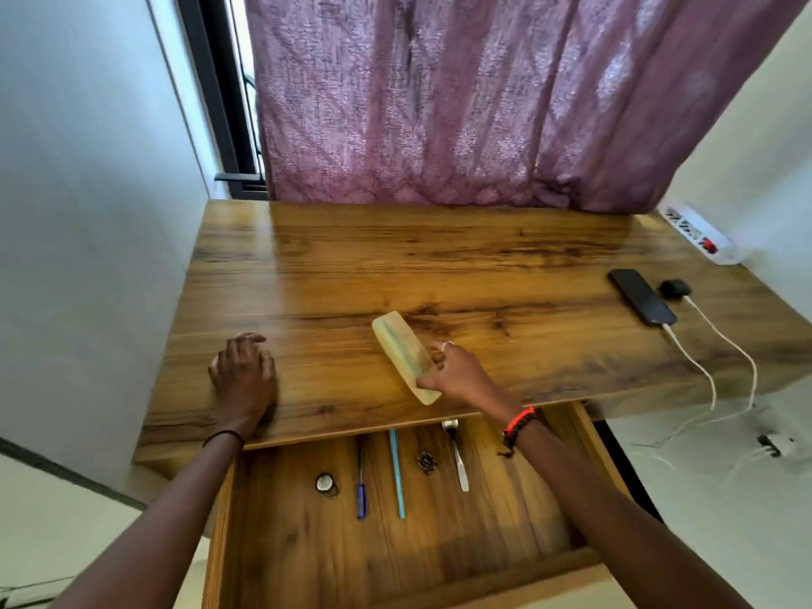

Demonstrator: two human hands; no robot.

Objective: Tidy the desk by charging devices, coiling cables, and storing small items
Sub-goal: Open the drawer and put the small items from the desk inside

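Right hand (457,375) pinches the pale comb (402,349) at the near edge of the desk (439,265), right above the open drawer (307,542) holding pen (396,472) and spoon (457,459), left hand (244,375) resting relaxed on the wood further left.

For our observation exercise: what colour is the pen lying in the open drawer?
The pen is light blue; head view.
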